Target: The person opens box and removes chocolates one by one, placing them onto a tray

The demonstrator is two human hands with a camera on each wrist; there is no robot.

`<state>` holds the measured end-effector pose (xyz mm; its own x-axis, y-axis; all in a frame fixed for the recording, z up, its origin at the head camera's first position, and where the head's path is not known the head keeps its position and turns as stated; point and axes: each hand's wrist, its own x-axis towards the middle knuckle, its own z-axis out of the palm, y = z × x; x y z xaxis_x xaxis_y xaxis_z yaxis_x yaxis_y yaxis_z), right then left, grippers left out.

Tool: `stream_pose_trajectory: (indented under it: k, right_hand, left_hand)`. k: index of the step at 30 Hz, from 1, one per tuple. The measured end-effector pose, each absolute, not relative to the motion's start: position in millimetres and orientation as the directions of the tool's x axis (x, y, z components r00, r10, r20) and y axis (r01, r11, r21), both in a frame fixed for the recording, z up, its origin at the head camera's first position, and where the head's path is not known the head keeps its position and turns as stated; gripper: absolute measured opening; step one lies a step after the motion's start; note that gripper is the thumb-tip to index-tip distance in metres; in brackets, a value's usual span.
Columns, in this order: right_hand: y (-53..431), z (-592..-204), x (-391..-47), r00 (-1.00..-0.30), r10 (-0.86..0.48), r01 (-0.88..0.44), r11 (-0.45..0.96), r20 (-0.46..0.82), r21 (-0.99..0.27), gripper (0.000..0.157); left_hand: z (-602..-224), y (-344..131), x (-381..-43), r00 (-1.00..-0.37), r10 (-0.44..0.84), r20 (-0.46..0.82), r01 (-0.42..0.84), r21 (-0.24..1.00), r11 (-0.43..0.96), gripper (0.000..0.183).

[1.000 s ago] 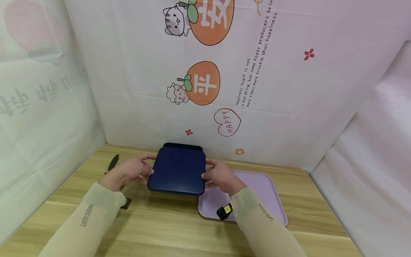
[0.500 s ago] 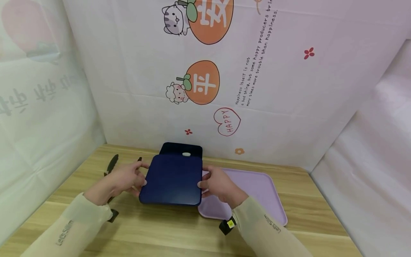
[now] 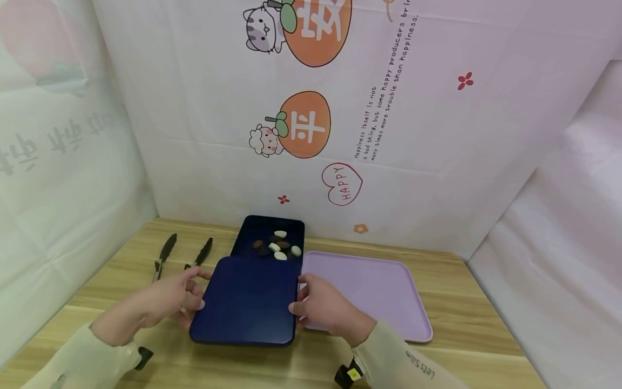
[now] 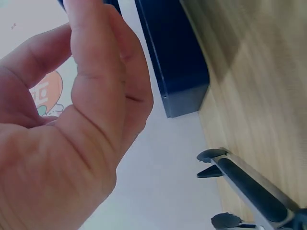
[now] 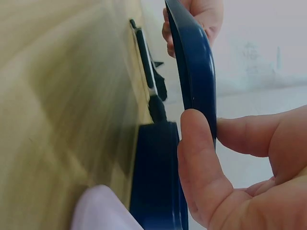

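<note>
A dark blue lid (image 3: pixel 245 302) hangs above the table, pulled toward me from a dark blue box (image 3: pixel 248 237). My left hand (image 3: pixel 170 297) pinches its left edge; my right hand (image 3: pixel 325 308) pinches its right edge, thumb on top and fingers below. The right wrist view shows the lid (image 5: pixel 204 72) edge-on between thumb and fingers, above the box (image 5: pixel 156 177). Several small oval pieces, white, brown and dark, lie inside the box, such as a white piece (image 3: pixel 280 234). The lid hides the box's near part. In the left wrist view, my left hand (image 4: pixel 91 110) covers most of its grip.
A lilac tray (image 3: pixel 369 286) lies to the right of the box, partly behind my right hand. Two black-tipped tongs, a left pair (image 3: pixel 167 251) and a right pair (image 3: pixel 204 251), lie on the wooden table (image 3: pixel 466 319) at the left. Printed white cloth (image 3: pixel 413 205) stands behind.
Both hands have drawn the lid toward me and slightly left. The box's far part and the oval pieces in it have come into view, and more of the tongs shows.
</note>
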<state>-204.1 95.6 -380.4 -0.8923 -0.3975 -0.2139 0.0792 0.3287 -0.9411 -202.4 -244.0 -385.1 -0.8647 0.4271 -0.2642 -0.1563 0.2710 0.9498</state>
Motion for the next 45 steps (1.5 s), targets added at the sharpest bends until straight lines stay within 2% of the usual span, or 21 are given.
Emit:
stream_pose_trajectory:
  k: [5, 11, 15, 17, 22, 26, 30, 35, 39, 42, 45]
  right_hand:
    - [90.3, -388.9, -196.0, -0.869, -0.442, 0.052, 0.365, -0.222, -0.93, 0.067]
    - [84.9, -404.5, -194.2, -0.873, -0.426, 0.013, 0.466, -0.238, -0.885, 0.064]
    - [83.1, -410.1, -191.8, -0.877, -0.429, -0.022, 0.49, -0.218, -0.872, 0.052]
    - [82.5, -410.3, -190.4, -0.875, -0.429, -0.032, 0.515, -0.225, -0.857, 0.052]
    - [80.4, -409.0, -188.0, -0.861, -0.437, -0.11, 0.659, -0.26, -0.744, 0.064]
    - [78.1, -408.0, -186.4, -0.85, -0.441, -0.193, 0.769, -0.288, -0.609, 0.065]
    - [75.8, -406.2, -183.4, -0.842, -0.445, -0.223, 0.802, -0.306, -0.554, 0.063]
    - [74.3, -402.8, -177.6, -0.827, -0.468, -0.279, 0.822, -0.311, -0.497, 0.063]
    - [74.5, -400.0, -172.5, -0.825, -0.481, -0.323, 0.832, -0.297, -0.451, 0.06]
    - [75.4, -397.9, -169.8, -0.818, -0.498, -0.35, 0.828, -0.288, -0.437, 0.054]
    - [76.9, -397.1, -167.1, -0.767, -0.579, -0.449, 0.792, -0.276, -0.414, 0.045]
  left_hand:
    - [-391.5, -246.9, -192.2, -0.857, 0.423, -0.293, -0.18, 0.941, 0.287, 0.067]
    - [-401.4, -245.5, -187.7, -0.854, 0.408, -0.324, -0.197, 0.926, 0.323, 0.063]
    - [-409.0, -244.1, -186.4, -0.865, 0.37, -0.34, -0.203, 0.91, 0.361, 0.06]
    - [-413.0, -243.4, -187.0, -0.867, 0.355, -0.35, -0.212, 0.904, 0.372, 0.061]
    - [-420.2, -240.4, -189.8, -0.865, 0.331, -0.378, -0.231, 0.884, 0.407, 0.063]
    - [-423.5, -237.8, -191.7, -0.86, 0.318, -0.399, -0.242, 0.868, 0.434, 0.065]
    - [-424.9, -236.6, -192.3, -0.862, 0.316, -0.397, -0.235, 0.864, 0.446, 0.064]
    - [-426.3, -232.1, -191.6, -0.873, 0.314, -0.372, -0.195, 0.858, 0.475, 0.062]
    - [-424.8, -222.7, -188.5, -0.896, 0.257, -0.361, -0.172, 0.817, 0.55, 0.062]
    - [-421.9, -214.3, -185.3, -0.92, 0.223, -0.323, -0.1, 0.743, 0.661, 0.068]
    - [-418.6, -206.9, -182.6, -0.932, 0.246, -0.267, 0.016, 0.646, 0.763, 0.07]
